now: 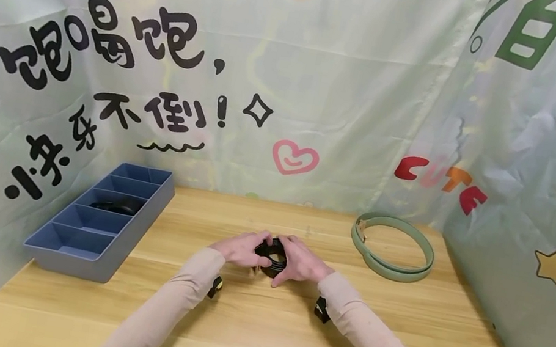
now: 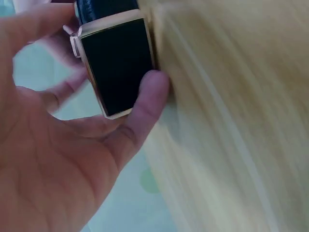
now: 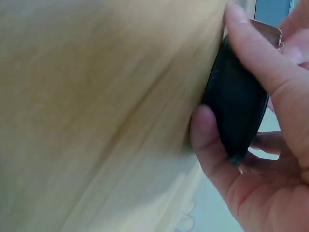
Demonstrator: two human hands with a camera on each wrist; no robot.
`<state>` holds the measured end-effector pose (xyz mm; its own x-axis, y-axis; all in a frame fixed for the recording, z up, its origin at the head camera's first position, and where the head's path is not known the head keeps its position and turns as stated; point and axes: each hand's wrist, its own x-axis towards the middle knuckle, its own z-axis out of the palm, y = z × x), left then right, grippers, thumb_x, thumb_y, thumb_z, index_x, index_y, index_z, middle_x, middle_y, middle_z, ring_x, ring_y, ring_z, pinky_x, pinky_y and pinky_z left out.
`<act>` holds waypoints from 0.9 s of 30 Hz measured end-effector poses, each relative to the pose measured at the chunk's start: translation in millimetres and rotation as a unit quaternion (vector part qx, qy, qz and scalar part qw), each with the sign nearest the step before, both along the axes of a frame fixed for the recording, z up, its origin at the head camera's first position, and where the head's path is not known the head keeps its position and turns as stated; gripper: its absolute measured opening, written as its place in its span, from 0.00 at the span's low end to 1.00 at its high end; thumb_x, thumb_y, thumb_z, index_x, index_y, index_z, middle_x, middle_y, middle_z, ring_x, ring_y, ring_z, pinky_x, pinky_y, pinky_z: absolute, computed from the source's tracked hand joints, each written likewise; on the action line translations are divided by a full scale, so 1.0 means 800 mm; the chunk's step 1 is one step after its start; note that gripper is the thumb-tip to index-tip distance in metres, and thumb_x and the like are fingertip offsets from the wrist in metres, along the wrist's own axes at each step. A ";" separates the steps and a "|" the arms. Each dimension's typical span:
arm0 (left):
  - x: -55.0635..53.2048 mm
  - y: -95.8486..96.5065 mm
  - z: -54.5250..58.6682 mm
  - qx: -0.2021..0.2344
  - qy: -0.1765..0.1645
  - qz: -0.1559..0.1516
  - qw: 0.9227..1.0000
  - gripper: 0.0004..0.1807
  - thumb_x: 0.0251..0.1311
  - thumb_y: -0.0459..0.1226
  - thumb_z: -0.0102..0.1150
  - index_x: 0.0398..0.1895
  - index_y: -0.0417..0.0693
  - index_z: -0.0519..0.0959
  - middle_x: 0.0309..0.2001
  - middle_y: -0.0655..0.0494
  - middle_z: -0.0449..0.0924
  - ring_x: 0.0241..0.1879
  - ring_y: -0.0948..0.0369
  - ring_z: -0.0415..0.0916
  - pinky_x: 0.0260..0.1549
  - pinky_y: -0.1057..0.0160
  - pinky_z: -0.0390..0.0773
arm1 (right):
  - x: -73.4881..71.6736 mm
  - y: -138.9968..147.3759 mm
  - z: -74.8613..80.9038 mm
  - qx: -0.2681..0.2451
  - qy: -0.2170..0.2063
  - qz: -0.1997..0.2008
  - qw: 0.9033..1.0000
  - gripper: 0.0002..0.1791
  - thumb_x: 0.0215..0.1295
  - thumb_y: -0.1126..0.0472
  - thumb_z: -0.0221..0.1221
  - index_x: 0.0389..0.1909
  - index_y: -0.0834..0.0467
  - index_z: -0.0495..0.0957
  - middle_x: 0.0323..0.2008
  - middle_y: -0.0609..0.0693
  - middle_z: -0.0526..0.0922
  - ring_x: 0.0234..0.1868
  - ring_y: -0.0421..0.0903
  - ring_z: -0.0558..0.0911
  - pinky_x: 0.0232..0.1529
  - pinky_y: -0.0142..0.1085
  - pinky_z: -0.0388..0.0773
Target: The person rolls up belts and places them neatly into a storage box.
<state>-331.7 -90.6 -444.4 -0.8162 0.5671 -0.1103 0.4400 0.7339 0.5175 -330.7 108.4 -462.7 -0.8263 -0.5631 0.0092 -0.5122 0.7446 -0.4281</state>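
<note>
A black belt [image 1: 272, 267], rolled into a coil, stands between both hands at the middle of the wooden table. My left hand [image 1: 241, 248] grips its left side. In the left wrist view, the thumb presses on the dark face of a gold-rimmed rectangular buckle [image 2: 118, 67]. On the other side, my right hand [image 1: 304, 260] holds the coil with thumb and fingers curved round it. The right wrist view shows the smooth black strap [image 3: 236, 104] between that thumb and the fingers. Part of the coil is hidden behind the fingers.
At the left stands a blue-grey divided box [image 1: 132, 241], with a black coiled item [image 1: 118, 205] in one compartment. A green belt [image 1: 394, 273] lies looped at the back right. Printed fabric [image 1: 354, 119] hangs round the table's back and sides.
</note>
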 end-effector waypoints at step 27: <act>-0.004 -0.004 0.019 -0.074 0.044 0.175 0.981 0.13 0.54 0.39 0.67 0.38 0.41 0.78 0.30 0.49 0.79 0.23 0.58 0.77 0.24 0.63 0.77 | 0.014 -0.047 -0.006 -0.013 0.147 0.007 0.989 0.63 0.30 0.43 0.81 0.68 0.64 0.60 0.55 0.60 0.66 0.50 0.51 0.75 0.52 0.42 0.79</act>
